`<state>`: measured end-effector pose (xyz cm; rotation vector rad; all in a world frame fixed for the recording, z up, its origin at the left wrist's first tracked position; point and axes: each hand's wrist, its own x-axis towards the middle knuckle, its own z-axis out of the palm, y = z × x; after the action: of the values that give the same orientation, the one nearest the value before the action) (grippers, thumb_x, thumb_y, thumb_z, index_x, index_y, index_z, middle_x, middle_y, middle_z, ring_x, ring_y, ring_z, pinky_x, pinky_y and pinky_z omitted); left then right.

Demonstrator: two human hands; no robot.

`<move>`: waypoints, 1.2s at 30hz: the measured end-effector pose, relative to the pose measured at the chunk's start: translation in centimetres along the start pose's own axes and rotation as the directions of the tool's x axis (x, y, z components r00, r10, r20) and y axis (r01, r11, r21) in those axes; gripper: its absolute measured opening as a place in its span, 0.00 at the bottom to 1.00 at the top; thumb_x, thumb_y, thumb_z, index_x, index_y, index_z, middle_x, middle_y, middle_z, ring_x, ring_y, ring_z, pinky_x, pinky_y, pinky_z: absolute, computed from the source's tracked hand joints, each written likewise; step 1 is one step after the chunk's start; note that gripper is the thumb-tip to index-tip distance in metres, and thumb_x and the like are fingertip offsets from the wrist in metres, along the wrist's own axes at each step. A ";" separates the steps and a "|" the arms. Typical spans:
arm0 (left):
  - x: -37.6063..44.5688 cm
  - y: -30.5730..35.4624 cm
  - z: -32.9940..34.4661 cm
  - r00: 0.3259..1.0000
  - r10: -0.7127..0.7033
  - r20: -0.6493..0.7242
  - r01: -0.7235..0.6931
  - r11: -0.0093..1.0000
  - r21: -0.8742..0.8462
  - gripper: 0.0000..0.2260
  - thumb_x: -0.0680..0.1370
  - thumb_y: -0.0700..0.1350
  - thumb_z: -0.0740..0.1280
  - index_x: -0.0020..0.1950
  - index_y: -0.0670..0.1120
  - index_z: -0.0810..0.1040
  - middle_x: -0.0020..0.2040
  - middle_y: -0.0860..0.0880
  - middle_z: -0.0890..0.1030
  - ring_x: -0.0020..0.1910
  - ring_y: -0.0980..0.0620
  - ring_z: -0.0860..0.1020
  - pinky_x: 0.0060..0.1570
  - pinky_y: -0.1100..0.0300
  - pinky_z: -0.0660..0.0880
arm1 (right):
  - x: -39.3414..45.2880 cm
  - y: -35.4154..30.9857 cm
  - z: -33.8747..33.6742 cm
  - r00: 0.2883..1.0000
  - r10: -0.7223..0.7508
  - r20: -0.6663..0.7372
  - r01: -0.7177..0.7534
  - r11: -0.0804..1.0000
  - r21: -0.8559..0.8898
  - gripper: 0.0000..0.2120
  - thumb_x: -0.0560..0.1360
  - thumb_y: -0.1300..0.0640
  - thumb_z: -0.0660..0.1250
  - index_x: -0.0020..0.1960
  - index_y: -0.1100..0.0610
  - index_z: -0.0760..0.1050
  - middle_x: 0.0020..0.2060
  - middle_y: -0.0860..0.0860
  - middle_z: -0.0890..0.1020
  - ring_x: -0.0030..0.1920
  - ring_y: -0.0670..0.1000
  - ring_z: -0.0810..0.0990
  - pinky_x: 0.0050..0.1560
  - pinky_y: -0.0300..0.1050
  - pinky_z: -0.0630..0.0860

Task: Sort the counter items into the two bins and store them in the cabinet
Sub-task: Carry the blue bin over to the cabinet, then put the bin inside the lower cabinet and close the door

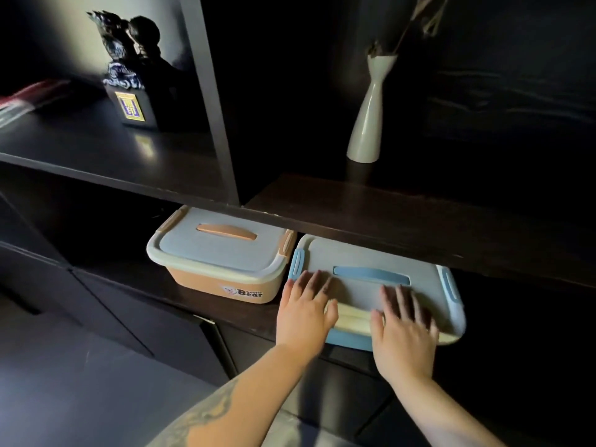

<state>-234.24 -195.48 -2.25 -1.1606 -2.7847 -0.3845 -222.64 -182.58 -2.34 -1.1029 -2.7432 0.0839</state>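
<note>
Two lidded bins stand side by side in a dark cabinet shelf opening under the counter. The orange bin (222, 262) is on the left, lid closed, orange handle on top. The blue bin (371, 269) is on the right, its front edge sticking out past the shelf edge. My left hand (304, 312) lies flat on the near left part of the blue bin's lid, fingers spread. My right hand (403, 330) presses flat on the near right part of that lid, slightly blurred. Neither hand grips anything.
The dark counter (403, 214) runs just above the bins. A white vase (369, 114) with dried stems stands on it. A dark figurine on a box (132, 91) sits on the left shelf. Closed dark cabinet doors (113, 311) lie below left.
</note>
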 end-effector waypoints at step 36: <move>-10.0 -31.3 3.2 0.918 0.054 0.393 -0.026 0.997 -0.077 0.29 0.77 0.45 0.56 0.78 0.50 0.52 0.79 0.51 0.49 0.78 0.51 0.46 0.76 0.56 0.47 | -10.8 -30.2 8.2 0.814 -0.333 0.475 0.267 0.942 0.203 0.31 0.76 0.58 0.58 0.78 0.51 0.53 0.78 0.48 0.50 0.77 0.49 0.48 0.76 0.47 0.44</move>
<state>-249.41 -222.70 -13.29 -1.4543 -3.1002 -0.2703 -237.09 -211.69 -8.31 -0.6633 -3.2777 0.5737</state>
